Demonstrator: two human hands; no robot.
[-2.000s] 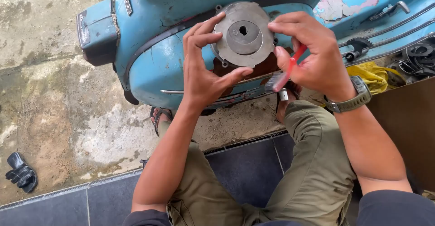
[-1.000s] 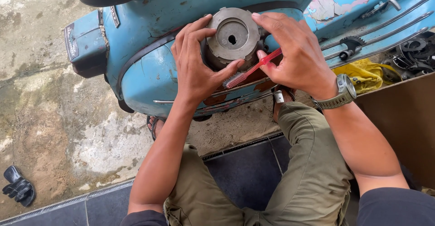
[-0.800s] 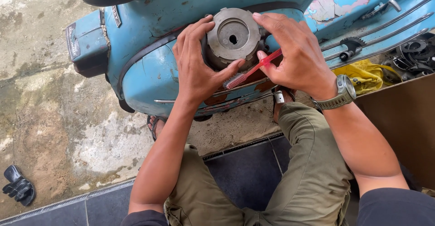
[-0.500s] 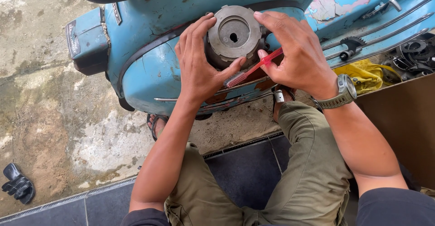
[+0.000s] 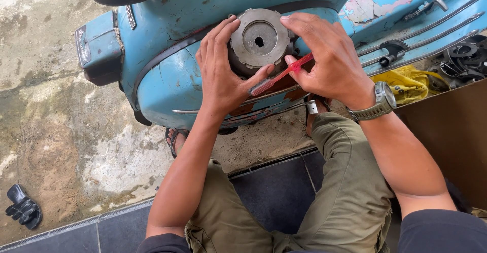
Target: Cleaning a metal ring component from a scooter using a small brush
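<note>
Both hands meet on a round grey metal part (image 5: 259, 39) with a notched rim and a small hole in its middle, held up in front of the side of a blue scooter (image 5: 167, 75). The left hand (image 5: 220, 73) cups the part from its left and lower side, fingers curled up along the rim and the thumb lying across the bottom edge. The right hand (image 5: 329, 60) reaches over from the other side, its forefinger resting on the top right of the rim, while the thumb and the other fingers pinch the handle of a red toothbrush (image 5: 279, 75). The brush slants down to the left, its bristled head just under the part and against the left thumb; whether the bristles touch the metal is hard to tell from this angle. A grey wristwatch (image 5: 380, 100) sits on the right wrist. The person crouches in olive trousers (image 5: 350, 182) over a dark tiled step (image 5: 274, 192). To the right, on the scooter's footboard, lie a yellow rag (image 5: 408, 83) and some dark gear-like parts (image 5: 456, 60). A black glove (image 5: 21, 212) lies on the stained concrete at the lower left
</note>
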